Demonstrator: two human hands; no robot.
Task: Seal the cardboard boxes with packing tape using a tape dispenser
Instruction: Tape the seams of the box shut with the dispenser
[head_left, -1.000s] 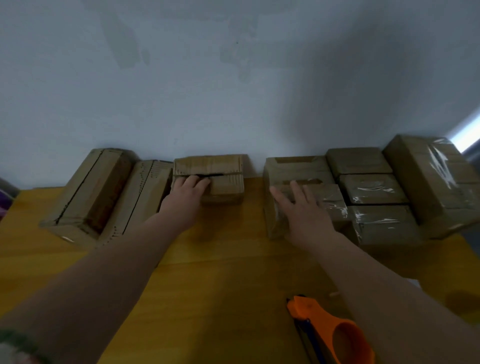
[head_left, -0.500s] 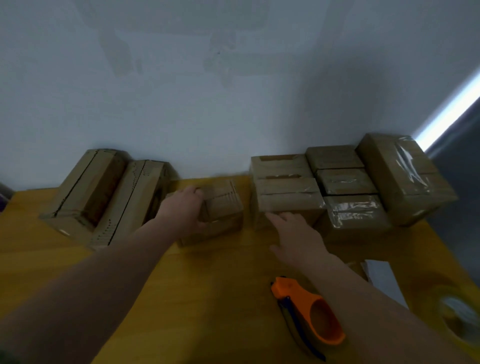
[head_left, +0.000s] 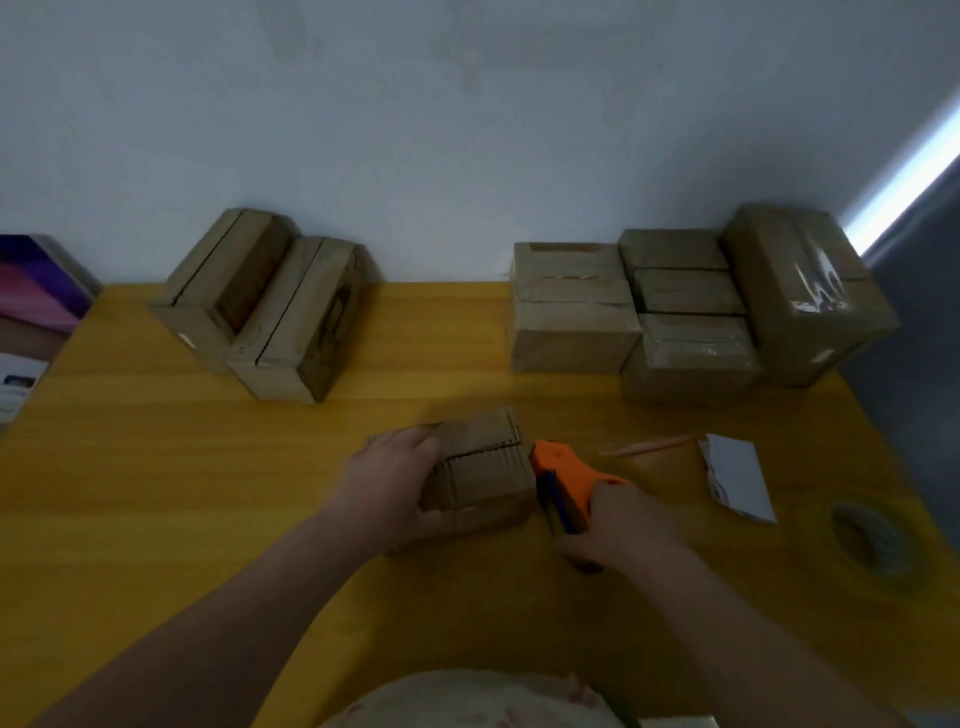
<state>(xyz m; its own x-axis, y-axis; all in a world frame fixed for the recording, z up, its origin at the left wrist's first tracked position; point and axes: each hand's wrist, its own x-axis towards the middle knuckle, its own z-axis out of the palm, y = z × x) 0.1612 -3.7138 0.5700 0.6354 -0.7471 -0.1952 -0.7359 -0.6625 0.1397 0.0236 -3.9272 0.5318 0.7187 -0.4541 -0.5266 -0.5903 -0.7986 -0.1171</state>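
Gripping the closed cardboard box with curled left hand; right hand curls round tape dispenser

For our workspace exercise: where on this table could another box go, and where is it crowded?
Bare table between the two left boxes and the taped stack; also the front left, beside the left hand on the small box. Crowded on the right: paper, tape roll, dispenser.

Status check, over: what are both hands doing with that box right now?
Left hand grips small box. Right hand grips orange tape dispenser, right beside the box. Nothing in the way.
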